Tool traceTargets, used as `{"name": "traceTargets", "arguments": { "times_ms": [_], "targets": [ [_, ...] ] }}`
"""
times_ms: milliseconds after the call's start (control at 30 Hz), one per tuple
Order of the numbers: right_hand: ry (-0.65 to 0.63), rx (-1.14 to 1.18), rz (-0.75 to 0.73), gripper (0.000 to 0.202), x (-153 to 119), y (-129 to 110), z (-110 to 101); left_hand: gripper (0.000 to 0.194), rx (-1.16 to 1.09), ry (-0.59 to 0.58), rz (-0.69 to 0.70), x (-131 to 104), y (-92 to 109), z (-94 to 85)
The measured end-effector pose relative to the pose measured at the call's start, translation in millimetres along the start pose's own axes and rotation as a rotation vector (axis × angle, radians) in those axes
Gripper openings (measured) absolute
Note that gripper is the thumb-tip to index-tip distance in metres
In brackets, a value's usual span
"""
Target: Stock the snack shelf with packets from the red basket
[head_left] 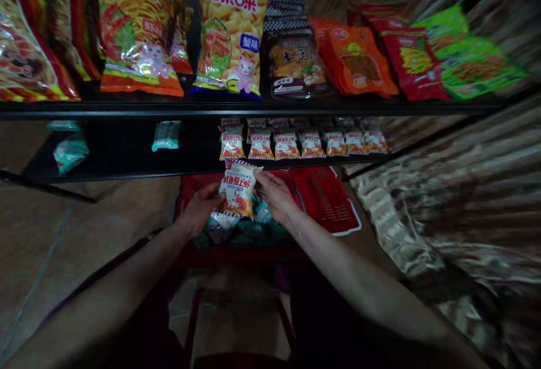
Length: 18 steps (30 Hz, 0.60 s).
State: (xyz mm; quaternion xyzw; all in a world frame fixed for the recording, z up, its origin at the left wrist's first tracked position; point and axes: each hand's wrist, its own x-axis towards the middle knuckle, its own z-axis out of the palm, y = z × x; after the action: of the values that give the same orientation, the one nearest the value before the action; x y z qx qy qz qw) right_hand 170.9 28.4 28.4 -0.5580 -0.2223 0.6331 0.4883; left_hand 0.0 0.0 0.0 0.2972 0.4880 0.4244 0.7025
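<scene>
A white and orange snack packet (237, 189) hangs above a red basket (186, 189), its printed front facing me. My left hand (202, 207) pinches its left edge, and my right hand (274, 193) grips its upper right edge. Below it, the basket holds green packets (253, 231) and another whitish one, partly hidden by my hands. Just beyond, on the lower black shelf (118, 152), rows of matching snack packets (287, 143) stand side by side.
Teal packets (166, 134) lie further left on the lower shelf. Large snack bags (232, 36) and smaller orange, red and green pouches line the upper shelf (253, 109). A red crate (325, 197) sits right of the basket. Pale corrugated sheeting (465, 189) runs along the right.
</scene>
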Motion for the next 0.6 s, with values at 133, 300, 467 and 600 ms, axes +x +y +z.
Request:
{"name": "traceTargets", "arguments": {
  "times_ms": [133,300,467,600],
  "targets": [
    [0.078,0.003,-0.014,0.018,3.2,-3.1,-3.6,0.044,-0.093,0.044,-0.03,-1.1,1.7,4.6],
    [0.2,0.081,-0.011,0.011,12.4,-6.4,-7.7,0.022,-0.381,0.065,-0.19,-7.0,2.2,14.9],
    [0.22,0.116,-0.032,0.013,17.2,-6.1,-8.0,0.009,-0.449,0.045,-0.3,-14.6,-5.1,28.6],
    [0.235,0.082,-0.028,0.012,14.1,-4.8,-4.0,0.005,-0.414,0.103,-0.295,-13.2,-7.7,33.7]
  ]
}}
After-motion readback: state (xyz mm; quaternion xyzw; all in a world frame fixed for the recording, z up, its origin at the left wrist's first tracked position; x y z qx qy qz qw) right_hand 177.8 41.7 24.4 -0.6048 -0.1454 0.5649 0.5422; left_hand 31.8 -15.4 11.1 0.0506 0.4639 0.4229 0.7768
